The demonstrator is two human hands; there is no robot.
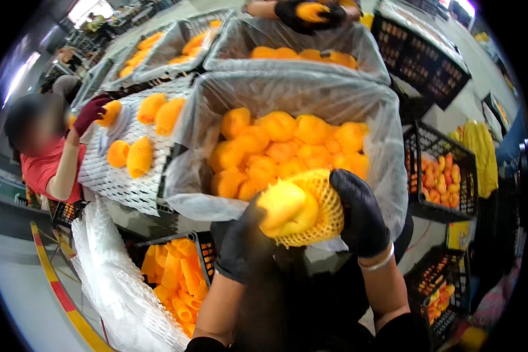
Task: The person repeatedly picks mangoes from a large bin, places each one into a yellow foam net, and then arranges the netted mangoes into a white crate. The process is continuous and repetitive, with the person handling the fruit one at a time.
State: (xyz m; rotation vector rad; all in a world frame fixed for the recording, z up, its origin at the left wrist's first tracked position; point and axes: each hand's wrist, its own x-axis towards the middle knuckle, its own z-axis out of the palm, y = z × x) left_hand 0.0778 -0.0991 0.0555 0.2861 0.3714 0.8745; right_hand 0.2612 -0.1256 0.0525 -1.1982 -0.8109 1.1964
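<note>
Both my hands wear black gloves and hold one yellow fruit (284, 209), apparently a mango, above the near edge of a lined crate. A yellow foam net sleeve (330, 211) covers its right part, while the left part is bare. My left hand (240, 246) grips the bare end, and its fingers are partly blurred. On the sleeved end is my right hand (361, 213), thumb along the top. Behind them, the crate's translucent plastic liner (290, 90) surrounds several sleeved fruits (277, 145) packed side by side.
On the left, sleeved fruits (140, 156) lie on a white foam net mat (127, 187) beside a person in red (48, 171). Orange foam sleeves (180, 273) fill a crate at lower left. Another person's gloved hands (310, 15) hold fruit beyond a second lined crate (299, 42). Red-yellow fruits (440, 180) fill a right-hand crate.
</note>
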